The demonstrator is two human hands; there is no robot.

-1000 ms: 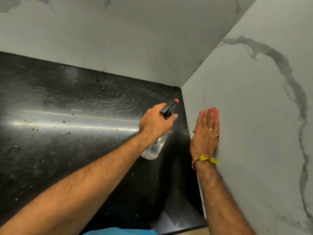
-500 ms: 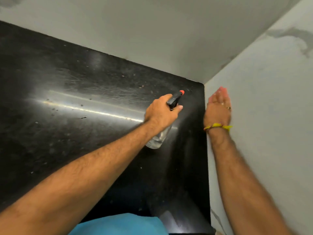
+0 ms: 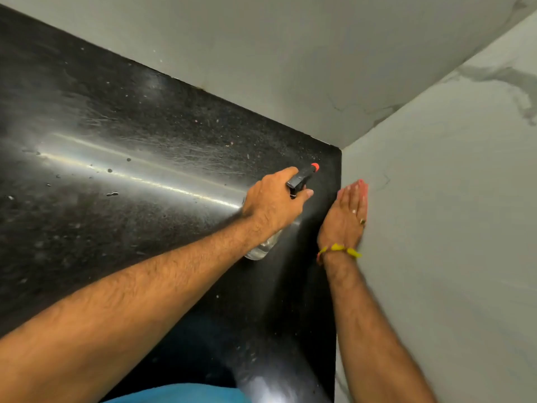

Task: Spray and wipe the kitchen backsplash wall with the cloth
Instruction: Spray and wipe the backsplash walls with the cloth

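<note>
A: Firstly, the corner seam (image 3: 341, 148), where the two pale walls met the black countertop (image 3: 130, 117). What stood nearest it?

B: The right hand (image 3: 345, 216), just below the seam, laid flat against the right-hand backsplash wall (image 3: 450, 228). Its fingers were straight and close together, pointing up toward the seam. A thin pink edge of the cloth (image 3: 363, 184) showed past the fingertips, pressed between palm and wall. How much cloth lay under the hand could not be told.

A: And the other hand?

B: The left hand (image 3: 273, 202) was to the left of the seam and slightly lower, held over the countertop. Its fingers were curled round the neck of the spray bottle (image 3: 263, 248), with one finger extended forward beneath the black sprayer head. Whether that finger rested on the trigger could not be told. The orange nozzle tip (image 3: 315, 167) pointed toward the seam. The clear body hung below the wrist, tilted.

A: Other observations?

B: A yellow thread band (image 3: 340, 249) circled the right wrist, and a ring sat on one finger of that hand. Left of the seam the countertop carried streaks, droplets and a long bright reflection. Grey veining (image 3: 505, 77) ran across the right-hand wall, above and right of the seam. A strip of blue fabric (image 3: 180, 395) showed at the bottom edge of the view.
</note>
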